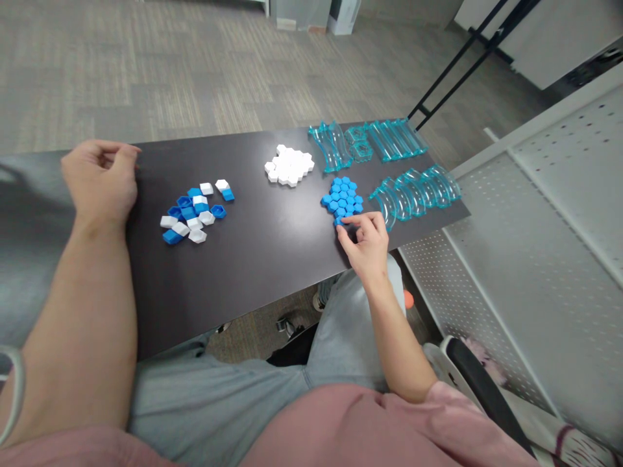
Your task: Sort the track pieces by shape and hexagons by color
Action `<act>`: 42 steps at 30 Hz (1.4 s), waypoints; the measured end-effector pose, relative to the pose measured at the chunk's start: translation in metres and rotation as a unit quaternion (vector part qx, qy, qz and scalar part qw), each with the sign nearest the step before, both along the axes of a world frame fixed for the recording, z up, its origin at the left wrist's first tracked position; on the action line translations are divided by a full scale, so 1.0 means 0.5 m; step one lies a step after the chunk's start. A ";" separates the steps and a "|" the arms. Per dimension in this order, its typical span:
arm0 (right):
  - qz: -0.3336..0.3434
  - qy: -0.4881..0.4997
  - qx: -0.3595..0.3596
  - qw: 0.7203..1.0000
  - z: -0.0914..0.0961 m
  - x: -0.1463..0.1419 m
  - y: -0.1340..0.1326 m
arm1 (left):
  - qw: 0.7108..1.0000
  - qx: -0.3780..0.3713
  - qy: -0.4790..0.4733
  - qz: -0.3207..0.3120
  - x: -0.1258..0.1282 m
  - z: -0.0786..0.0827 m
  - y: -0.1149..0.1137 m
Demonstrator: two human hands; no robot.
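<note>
My right hand [366, 243] pinches a blue hexagonal tile [339, 221] between thumb and forefinger, at the near edge of a cluster of blue hexagonal tiles [344, 194] fitted side by side. At the far left, my left hand [103, 175] rests by the table's edge, its fingers curled in a loose fist; nothing shows in it. Nearest to that hand lies a loose, jumbled pile of blue and white hexagonal pieces [189, 213], some tipped on their sides. A flat cluster of white hexagonal tiles [289, 166] sits at the table's back middle.
On the dark table [253, 253], clear teal plastic parts lie at the right: curved pieces [413, 192] in front, straight tubes [396, 139], wavy pieces [331, 146] and hexagonal frames [359, 144] behind. A perforated panel [535, 194] borders the right side.
</note>
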State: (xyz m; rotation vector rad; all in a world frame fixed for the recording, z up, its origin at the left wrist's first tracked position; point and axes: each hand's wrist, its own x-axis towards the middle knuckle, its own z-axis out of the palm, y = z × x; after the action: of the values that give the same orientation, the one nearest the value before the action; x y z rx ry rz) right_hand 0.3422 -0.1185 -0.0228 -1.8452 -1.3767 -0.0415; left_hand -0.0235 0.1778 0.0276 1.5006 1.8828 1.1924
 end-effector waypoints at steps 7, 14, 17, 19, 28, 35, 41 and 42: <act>-0.017 0.020 0.001 1.000 -0.006 0.003 -0.002 | 1.000 0.012 -0.014 -0.002 -0.009 -0.014 0.011; 0.066 -0.006 -0.002 0.998 0.022 -0.031 -0.010 | 0.999 0.013 -0.036 -0.006 -0.011 -0.013 0.010; 0.170 -0.003 -0.062 0.983 0.046 -0.099 0.016 | 0.999 0.006 -0.044 -0.023 -0.012 -0.008 0.004; 0.239 0.006 -0.116 0.964 0.059 -0.161 0.047 | 0.998 0.008 -0.050 -0.033 -0.016 -0.010 0.004; 0.285 -0.008 -0.187 0.940 0.100 -0.336 0.200 | 0.995 0.027 -0.078 -0.049 -0.030 -0.037 0.022; 0.283 -0.044 -0.206 0.936 0.071 -0.302 0.253 | 0.996 0.023 -0.064 -0.052 -0.029 -0.039 0.020; 0.310 0.001 -0.166 0.936 0.039 -0.270 0.219 | 0.996 0.024 -0.076 -0.050 -0.031 -0.038 0.019; 0.314 0.005 -0.158 0.936 0.038 -0.260 0.206 | 0.995 0.025 -0.079 -0.051 -0.031 -0.038 0.020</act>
State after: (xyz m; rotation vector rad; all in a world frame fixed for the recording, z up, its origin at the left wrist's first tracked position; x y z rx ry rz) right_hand 0.2123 -0.0155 -0.0040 -1.5541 -1.9952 0.5441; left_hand -0.0391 0.1876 0.0084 1.4641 1.6645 1.2782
